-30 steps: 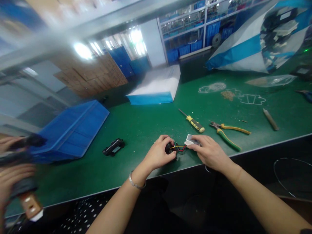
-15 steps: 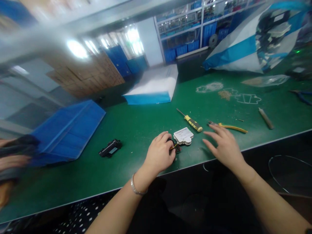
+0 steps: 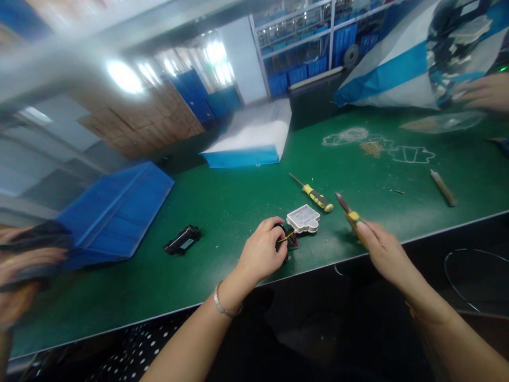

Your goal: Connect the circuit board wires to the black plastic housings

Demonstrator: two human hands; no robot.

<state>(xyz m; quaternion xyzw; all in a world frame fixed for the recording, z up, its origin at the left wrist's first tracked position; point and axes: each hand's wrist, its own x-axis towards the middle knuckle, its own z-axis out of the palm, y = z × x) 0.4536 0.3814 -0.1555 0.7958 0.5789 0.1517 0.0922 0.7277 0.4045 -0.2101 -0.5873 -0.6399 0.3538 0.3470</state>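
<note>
My left hand (image 3: 262, 252) is closed around a small black part (image 3: 281, 232) on the green bench (image 3: 222, 212). Thin coloured wires (image 3: 291, 237) run from that part to a white square module (image 3: 303, 218) lying just beyond it. My right hand (image 3: 384, 252) grips yellow-and-green pliers (image 3: 347, 208), with their jaws lifted off the bench and pointing up and left, right of the white module.
A yellow-handled screwdriver (image 3: 314, 195) lies behind the module. A black device (image 3: 183, 239) lies to the left, near a folded blue crate (image 3: 115, 212). A white-and-blue bag (image 3: 250, 135) and a pencil-like stick (image 3: 443, 187) rest further back. Other people's hands show at far left (image 3: 24, 265) and top right (image 3: 483, 91).
My right hand let go of the white module, reached right to the pliers and picked them up. My left hand stayed on the black part.
</note>
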